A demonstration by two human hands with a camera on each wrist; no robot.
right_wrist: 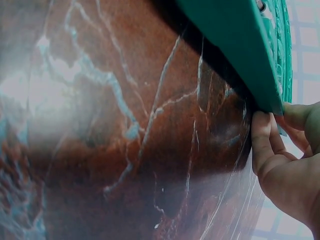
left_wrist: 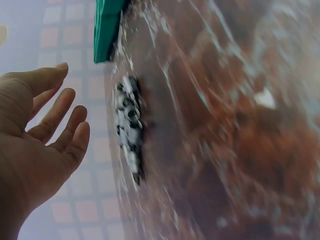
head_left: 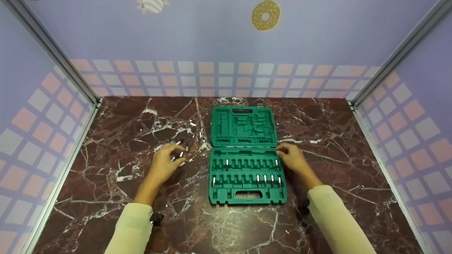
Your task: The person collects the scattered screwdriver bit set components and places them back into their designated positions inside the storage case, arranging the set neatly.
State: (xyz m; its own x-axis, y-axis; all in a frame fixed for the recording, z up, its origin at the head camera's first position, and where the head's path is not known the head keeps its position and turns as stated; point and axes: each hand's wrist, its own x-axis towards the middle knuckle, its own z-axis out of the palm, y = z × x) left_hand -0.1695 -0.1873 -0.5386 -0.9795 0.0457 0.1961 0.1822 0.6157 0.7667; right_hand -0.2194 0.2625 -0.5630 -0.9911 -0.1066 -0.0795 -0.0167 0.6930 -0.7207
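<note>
A green plastic tool case (head_left: 226, 194) lies unfolded on the table, its moulded lid (head_left: 220, 123) at the far side. Silver socket bits stand in some slots of its near half: one bit (head_left: 227, 164) in the upper row, several, such as this bit (head_left: 265, 180), in the lower row. My left hand (head_left: 164, 160) hovers over a small pile of loose socket bits (left_wrist: 131, 120) left of the case, fingers apart and loosely bent, holding nothing. At the case's right edge near the hinge, my right hand (right_wrist: 287, 172) pinches the rim between thumb and fingers.
The dark red marble-patterned table (head_left: 116, 155) surrounds the case. Purple walls with a checked band, such as the back wall (head_left: 226, 42), enclose it at the back and both sides. Dark wrist devices sit under both sleeves.
</note>
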